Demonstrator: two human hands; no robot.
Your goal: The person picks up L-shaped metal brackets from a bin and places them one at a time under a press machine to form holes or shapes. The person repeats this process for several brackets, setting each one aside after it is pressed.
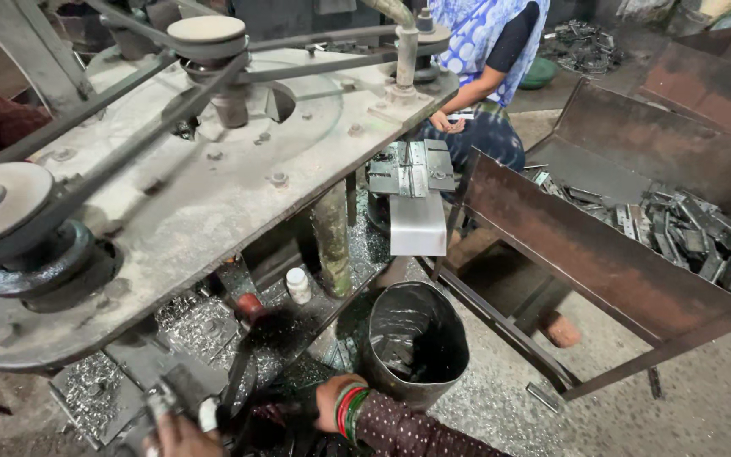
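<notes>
Down low under the belt-driven machine point(213, 169), my left hand point(181, 433) clamps its fingers on a metal piece point(181, 398), while my right hand point(325, 404), its fingers hidden so I cannot tell their state, reaches beside the metal bucket point(416, 343) standing close for catching parts.

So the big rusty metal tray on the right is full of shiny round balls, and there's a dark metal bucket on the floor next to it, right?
Not quite. The big rusty metal tray holds flat grey metal pieces, not shiny round balls. The head view shows them piled in its right corner. The dark metal bucket does stand on the floor next to it.

L hand point(181, 433) blurred, edge-cut
</notes>
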